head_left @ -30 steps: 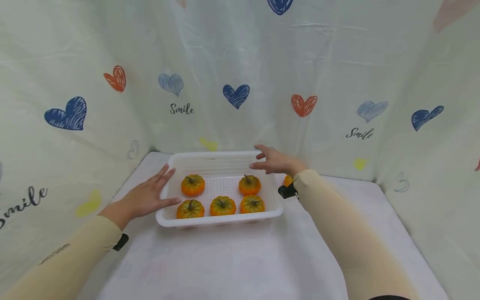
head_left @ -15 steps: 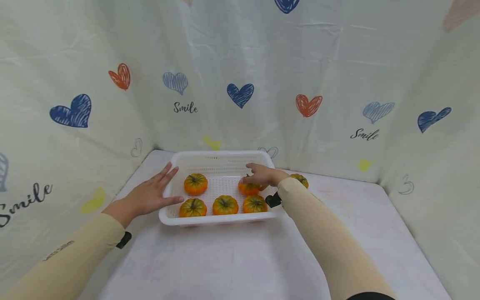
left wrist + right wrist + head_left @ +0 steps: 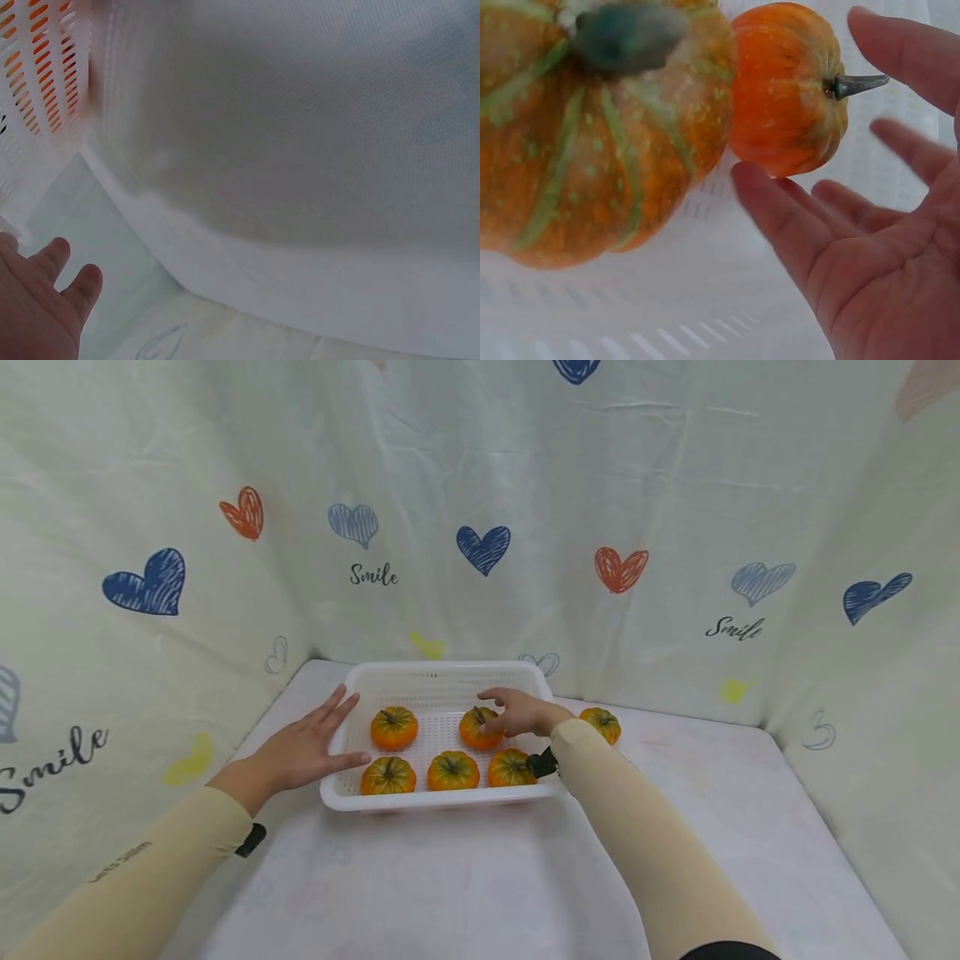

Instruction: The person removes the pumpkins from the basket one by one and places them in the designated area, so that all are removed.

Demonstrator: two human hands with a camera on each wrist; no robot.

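A white plastic basket (image 3: 442,803) holds several small orange-green pumpkins, arranged in a front row and a back row. My left hand (image 3: 303,750), fingers spread, is at the basket's left rim; in the left wrist view its fingertips show beside the slotted wall (image 3: 45,82). Inside the basket, my right hand (image 3: 522,713) is at the back-right pumpkin (image 3: 474,732), its fingers loosely spread at the pumpkin's right side. Up close in the right wrist view, that pumpkin (image 3: 780,90) lies tipped with its stem toward the hand, behind a nearer pumpkin (image 3: 600,165).
Another pumpkin (image 3: 600,724) sits on the table outside the basket, behind the right forearm. The table has a white cloth (image 3: 450,885). A curtain (image 3: 405,460) printed with hearts encloses the back and sides.
My right hand has come down from above the basket's back-right rim to the back-right pumpkin, which has shifted left. The left hand has stayed at the left rim.
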